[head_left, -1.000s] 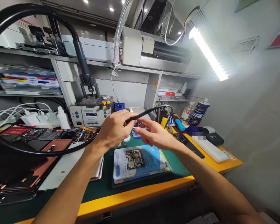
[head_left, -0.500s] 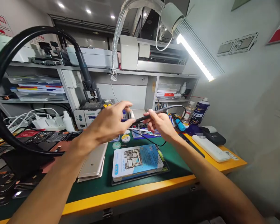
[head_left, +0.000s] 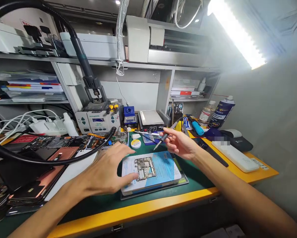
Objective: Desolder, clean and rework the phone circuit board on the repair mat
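My right hand (head_left: pixel 179 142) is closed around a dark soldering iron (head_left: pixel 162 138) whose bare metal tip points down to the left. The tip hangs above the back edge of a thick white-and-blue box (head_left: pixel 160 168) lying on the green mat. On the box's left half is a phone circuit board (head_left: pixel 145 168); whether it is real or printed I cannot tell. My left hand (head_left: pixel 111 168) holds nothing. Its thumb and fingers are spread apart over the box's left edge, the thumb near the board.
A black hose (head_left: pixel 51 162) arches along the left above opened phones. Behind stand a hot-air station (head_left: pixel 97 120) and a blue iron stand (head_left: pixel 129 115). At right are a spray can (head_left: pixel 221 112), a clear bottle (head_left: pixel 207 112) and a white power bank (head_left: pixel 235 155). A bright lamp (head_left: pixel 237 33) hangs overhead.
Both hands have come down toward the box. My left hand has moved away from the soldering iron, whose tip now points down to the left. The view has tilted downward.
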